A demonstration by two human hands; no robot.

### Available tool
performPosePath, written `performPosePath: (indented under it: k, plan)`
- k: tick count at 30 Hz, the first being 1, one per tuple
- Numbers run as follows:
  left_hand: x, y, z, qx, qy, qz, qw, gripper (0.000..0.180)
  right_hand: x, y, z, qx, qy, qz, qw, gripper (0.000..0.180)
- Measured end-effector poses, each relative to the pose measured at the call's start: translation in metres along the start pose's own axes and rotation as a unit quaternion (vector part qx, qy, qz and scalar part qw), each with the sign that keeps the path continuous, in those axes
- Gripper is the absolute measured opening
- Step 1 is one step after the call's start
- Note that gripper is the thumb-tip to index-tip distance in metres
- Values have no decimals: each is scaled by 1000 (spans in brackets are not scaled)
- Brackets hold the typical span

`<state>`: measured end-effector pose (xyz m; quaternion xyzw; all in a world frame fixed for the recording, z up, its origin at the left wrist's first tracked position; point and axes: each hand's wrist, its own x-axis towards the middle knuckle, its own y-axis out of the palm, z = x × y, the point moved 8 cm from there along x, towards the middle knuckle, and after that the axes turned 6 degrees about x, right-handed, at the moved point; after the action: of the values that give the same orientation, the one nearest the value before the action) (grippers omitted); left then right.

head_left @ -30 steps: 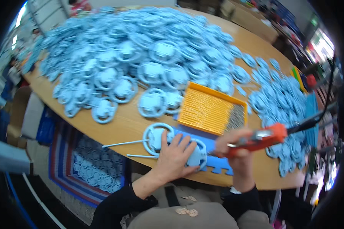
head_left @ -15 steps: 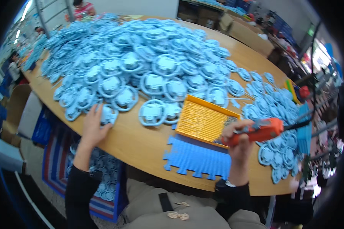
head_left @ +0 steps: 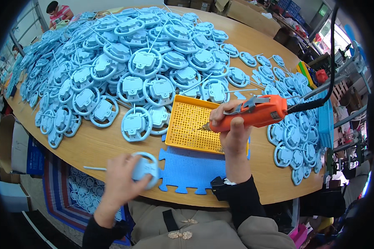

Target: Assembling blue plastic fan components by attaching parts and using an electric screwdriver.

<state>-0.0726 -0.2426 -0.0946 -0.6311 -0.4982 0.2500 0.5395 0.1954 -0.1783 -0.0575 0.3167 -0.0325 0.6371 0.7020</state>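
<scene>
My left hand (head_left: 121, 179) is closed round a light blue plastic wheel-shaped part (head_left: 148, 168), a ring with a boxy centre. It is lifted at the table's front edge, left of a blue foam mat (head_left: 191, 168). A thin light blue stem sticks out to the left of that hand. In my right hand (head_left: 234, 141) is an orange electric screwdriver (head_left: 257, 111). Its tip points left, over a yellow tray (head_left: 169, 124) with a perforated-looking floor and small dark bits in it. The tray stands at the mat's far edge.
A big heap of the same light blue parts (head_left: 133, 89) covers the far left of the table (head_left: 102, 143). A smaller pile (head_left: 293, 137) lies at the right. A black cable (head_left: 332, 54) runs up from the screwdriver. Below left stands a striped bag (head_left: 62, 195) of parts.
My left hand has picked a light blue part from the heap's near edge and brought it right and nearer. The screwdriver has turned more level, tip over the tray. The view has shifted.
</scene>
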Motion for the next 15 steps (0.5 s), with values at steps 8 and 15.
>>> performPosePath:
  k: [8, 15]
  plan:
    - [23, 22, -78, -69, 51, 34, 996, 66, -1, 3, -13, 25, 14, 24, 999, 51]
    - [96, 18, -79, -52, 133, -55, 988, 37, -1, 7, -10, 10, 18, -4, 1000, 53]
